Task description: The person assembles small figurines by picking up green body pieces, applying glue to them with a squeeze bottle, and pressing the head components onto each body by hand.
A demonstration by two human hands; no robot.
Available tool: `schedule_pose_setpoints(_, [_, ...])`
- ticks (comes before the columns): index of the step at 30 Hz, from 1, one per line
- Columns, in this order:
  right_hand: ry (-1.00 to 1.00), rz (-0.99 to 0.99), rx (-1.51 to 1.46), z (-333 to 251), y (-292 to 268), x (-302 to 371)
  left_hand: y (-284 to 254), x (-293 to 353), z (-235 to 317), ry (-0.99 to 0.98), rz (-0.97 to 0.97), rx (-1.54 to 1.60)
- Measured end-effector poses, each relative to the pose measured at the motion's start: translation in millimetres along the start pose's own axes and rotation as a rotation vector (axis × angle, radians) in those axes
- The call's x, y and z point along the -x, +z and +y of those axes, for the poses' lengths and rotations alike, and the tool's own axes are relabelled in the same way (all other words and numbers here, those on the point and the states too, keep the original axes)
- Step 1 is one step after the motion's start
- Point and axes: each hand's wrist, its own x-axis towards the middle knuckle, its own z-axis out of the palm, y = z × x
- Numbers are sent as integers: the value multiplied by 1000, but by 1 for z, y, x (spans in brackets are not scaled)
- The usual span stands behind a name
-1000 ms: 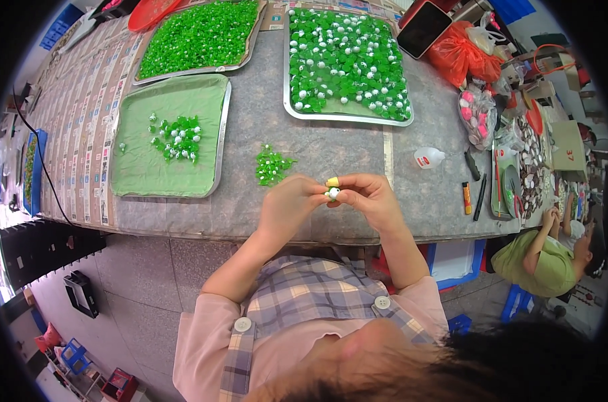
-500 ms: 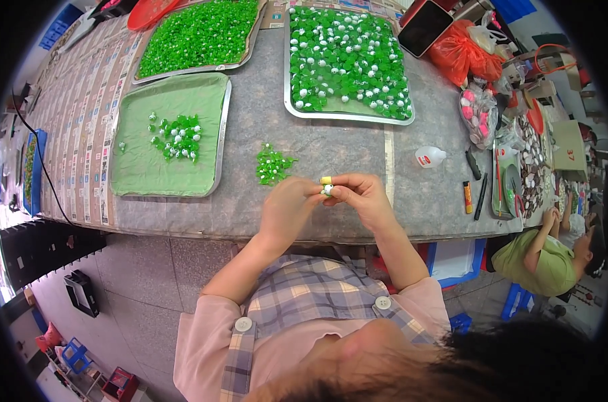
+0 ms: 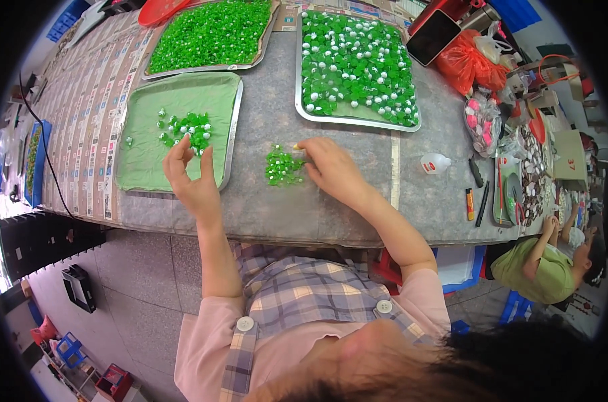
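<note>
My left hand [image 3: 195, 177] is over the near left tray [image 3: 136, 110], which is lined with pale green cloth. Its fingers and thumb are spread apart beside a small heap of green pieces with white balls [image 3: 191, 127]. My right hand [image 3: 334, 169] rests by a loose heap of small green pieces with white tips [image 3: 284, 166] on the table. Its thumb and forefinger are apart, the fingertips at the heap's right edge. A yellow cover [image 3: 296, 147] shows on its forefinger.
Behind stand a tray of green pieces [image 3: 210, 33] and another of green pieces with white balls [image 3: 357, 63]. To the right are a white bottle [image 3: 435, 163], an orange tube [image 3: 470, 204], a dark pen [image 3: 483, 204] and red bags [image 3: 468, 60]. A person in green [image 3: 535, 271] sits at far right.
My hands were together at the table's front around a white ball with green. They have parted: the left moved to the left tray, the right to the loose green heap.
</note>
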Motion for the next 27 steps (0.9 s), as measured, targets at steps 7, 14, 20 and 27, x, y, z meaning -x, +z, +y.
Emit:
schedule_pose_setpoints(7, [369,-167,-393,-9,-16,6,19,35,3,-39,-420,306])
schedule_pose_setpoints(14, [470,-170,-1281,-10,-33,42,39,71,36,-95,-873,588])
schedule_pose_setpoints(20, [429,670,-339,14,-51,87,36,77,33,-702,-847,779])
schedule_pose_setpoints(27, [527,1133,156,81,-94,116,40,74,39,-728,-780,905])
